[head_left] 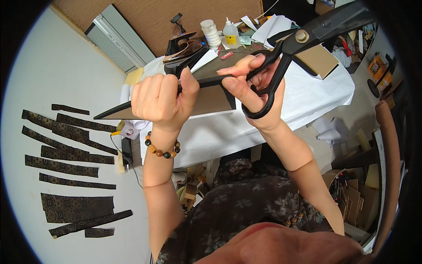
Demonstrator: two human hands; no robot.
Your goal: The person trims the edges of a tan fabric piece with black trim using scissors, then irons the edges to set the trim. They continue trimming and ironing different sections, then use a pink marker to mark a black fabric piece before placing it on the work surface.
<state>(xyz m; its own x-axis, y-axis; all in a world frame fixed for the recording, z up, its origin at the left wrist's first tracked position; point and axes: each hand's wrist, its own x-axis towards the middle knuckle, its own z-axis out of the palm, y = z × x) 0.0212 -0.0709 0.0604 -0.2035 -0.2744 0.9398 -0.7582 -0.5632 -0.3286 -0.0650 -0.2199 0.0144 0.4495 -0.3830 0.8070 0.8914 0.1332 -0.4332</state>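
Right hand (250, 86) grips black scissors (281, 66); left hand (160, 97) fist clamps brown card (211, 99).

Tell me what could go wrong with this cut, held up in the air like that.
The left hand grips the brown card piece close to the black scissors held by the right hand, so the blades could nick the left fingers. The piece is unsupported above the white table, so it may flex and the cut wander. A cut-off could drop among the clutter below.
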